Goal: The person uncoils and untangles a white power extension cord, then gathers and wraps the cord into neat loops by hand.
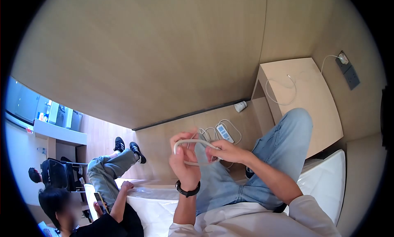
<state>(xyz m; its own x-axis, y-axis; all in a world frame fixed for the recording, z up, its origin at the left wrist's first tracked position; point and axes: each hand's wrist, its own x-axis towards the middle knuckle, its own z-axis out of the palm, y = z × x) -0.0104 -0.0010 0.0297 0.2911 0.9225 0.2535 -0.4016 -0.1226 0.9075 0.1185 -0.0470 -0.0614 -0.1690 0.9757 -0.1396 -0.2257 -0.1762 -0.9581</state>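
Observation:
A thick white cable (pixel 194 141) is looped between my two hands above my knees. My left hand (pixel 183 159), with a black band at the wrist, has its fingers curled around the left side of the loop. My right hand (pixel 230 151) pinches the cable at the loop's right side. Beyond my hands, a white power strip (pixel 224 133) lies on the floor with its cord in loose coils around it. Part of the cord is hidden behind my fingers, so I cannot tell whether it joins the held loop.
A small white cylindrical object (pixel 240 106) lies by the wall panel. On the wooden bedside cabinet (pixel 316 101) at right rests a thin white cable (pixel 295 89); a white charger (pixel 342 58) sits in the wall socket. At left, another person (pixel 111 220) sits on the bed holding a phone.

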